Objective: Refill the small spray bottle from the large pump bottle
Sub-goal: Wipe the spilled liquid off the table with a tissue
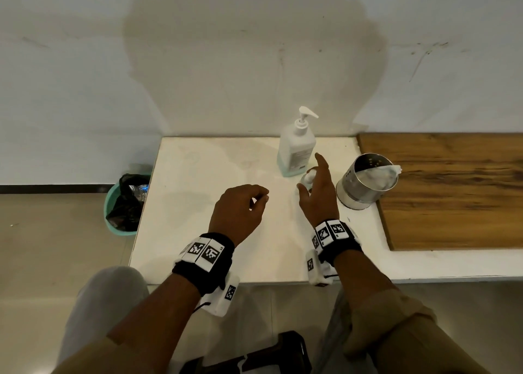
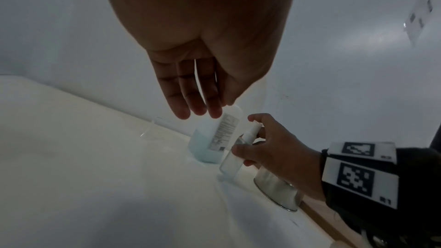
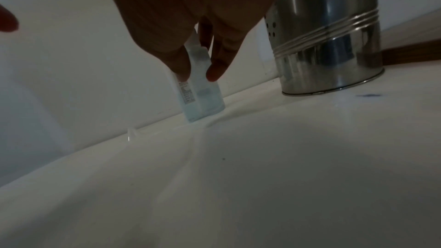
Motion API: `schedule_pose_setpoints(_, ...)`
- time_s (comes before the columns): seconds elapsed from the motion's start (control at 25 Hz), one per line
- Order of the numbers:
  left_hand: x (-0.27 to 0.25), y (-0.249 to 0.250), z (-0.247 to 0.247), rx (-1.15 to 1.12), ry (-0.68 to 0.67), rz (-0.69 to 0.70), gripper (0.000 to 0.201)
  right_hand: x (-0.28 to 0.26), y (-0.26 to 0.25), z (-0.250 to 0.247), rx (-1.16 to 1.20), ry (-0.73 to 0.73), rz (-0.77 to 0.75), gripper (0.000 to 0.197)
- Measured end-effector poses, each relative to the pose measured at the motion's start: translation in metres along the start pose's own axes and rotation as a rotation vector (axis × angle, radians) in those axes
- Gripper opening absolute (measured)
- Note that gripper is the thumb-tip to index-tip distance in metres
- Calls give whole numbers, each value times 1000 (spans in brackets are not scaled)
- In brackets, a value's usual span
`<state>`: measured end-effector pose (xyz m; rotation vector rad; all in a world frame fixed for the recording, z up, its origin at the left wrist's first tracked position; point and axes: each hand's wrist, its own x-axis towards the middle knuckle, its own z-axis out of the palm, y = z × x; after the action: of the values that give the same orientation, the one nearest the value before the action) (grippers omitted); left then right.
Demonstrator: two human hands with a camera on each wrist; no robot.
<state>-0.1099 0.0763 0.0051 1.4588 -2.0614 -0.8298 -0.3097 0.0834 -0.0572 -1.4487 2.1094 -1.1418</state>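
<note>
The large white pump bottle (image 1: 297, 144) stands upright at the back of the white table (image 1: 198, 232), with pale blue liquid low inside it (image 2: 205, 144). Just in front of it stands the small clear spray bottle (image 2: 235, 150) with a white top (image 1: 308, 177). My right hand (image 1: 317, 184) holds it, thumb on its left side, fingers behind, index finger stretched out past the top. My left hand (image 1: 254, 201) hovers over the table left of the bottles, fingers relaxed (image 2: 195, 107), holding nothing. In the right wrist view my fingers (image 3: 214, 71) hang in front of the pump bottle (image 3: 203, 99).
A shiny perforated steel cup (image 1: 365, 184) with white cloth inside stands right of my right hand. Beyond it lies a wooden board (image 1: 452, 189). A green bin (image 1: 124, 204) with a black bag sits on the floor to the left. The wall is close behind the bottles.
</note>
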Motion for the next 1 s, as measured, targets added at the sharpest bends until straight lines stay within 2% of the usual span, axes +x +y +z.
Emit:
schedule_pose_setpoints(0.24,8,-7,2,-4,14,-22,15,6,10,8,43,-28,51,78)
schedule_pose_setpoints(0.4,11,-5,-3,-9,32,-13,14,-1,-1,-5,58,-50,132,80)
schedule_pose_setpoints(0.48,13,-5,-5,-17,47,-16,13,-10,-12,-23,34,59,98,57)
schedule_pose_setpoints(0.56,14,-3,-7,-13,51,-6,13,-15,-25,-49,-44,168,-27,24)
schedule_pose_setpoints(0.6,14,-2,-7,-9,51,0,13,-14,-29,-63,-103,205,-77,16)
schedule_pose_setpoints(0.72,13,0,-10,-5,42,-2,14,8,-28,-110,-403,259,-126,18)
schedule_pose_setpoints(0.8,12,1,-11,-8,52,5,14,34,-14,-137,-732,156,-112,23)
schedule_pose_setpoints(0.88,13,2,-14,-22,65,13,15,56,1,-152,-1058,-15,-69,26)
schedule_pose_setpoints(1.0,15,-4,-17,-35,77,34,16,75,14,-151,-1265,-212,-44,25)
